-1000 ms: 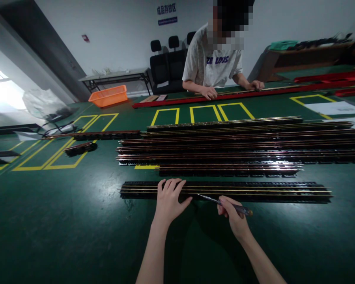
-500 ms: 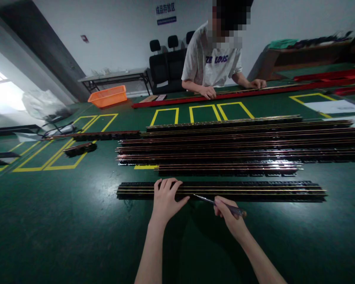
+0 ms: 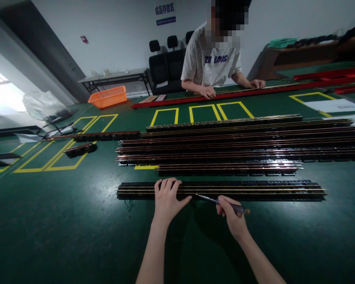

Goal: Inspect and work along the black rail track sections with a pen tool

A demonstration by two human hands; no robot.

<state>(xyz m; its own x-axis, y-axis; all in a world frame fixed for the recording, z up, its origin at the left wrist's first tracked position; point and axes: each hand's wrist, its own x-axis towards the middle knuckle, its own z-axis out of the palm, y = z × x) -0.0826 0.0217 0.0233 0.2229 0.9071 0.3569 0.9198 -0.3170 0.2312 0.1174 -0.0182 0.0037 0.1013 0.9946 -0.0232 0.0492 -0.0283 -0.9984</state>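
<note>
A long black rail strip with thin brass lines [image 3: 269,190] lies across the green table in front of me. My left hand [image 3: 168,199] rests flat on it, fingers spread over its top, pressing it down. My right hand [image 3: 233,220] is pinched round a thin metal tool [image 3: 221,203], held like a pen. The tool's tip touches the strip's near edge just right of my left thumb.
A pile of similar long strips [image 3: 239,144] lies behind the near one. Across the table a person in a white shirt [image 3: 213,59] handles a red rail [image 3: 239,94]. An orange basket [image 3: 108,96], yellow floor-tape boxes and short strip pieces [image 3: 81,149] are at left.
The near strip has shifted slightly left together with my left hand. My right hand with the tool has stayed at nearly the same spot by the strip's edge.
</note>
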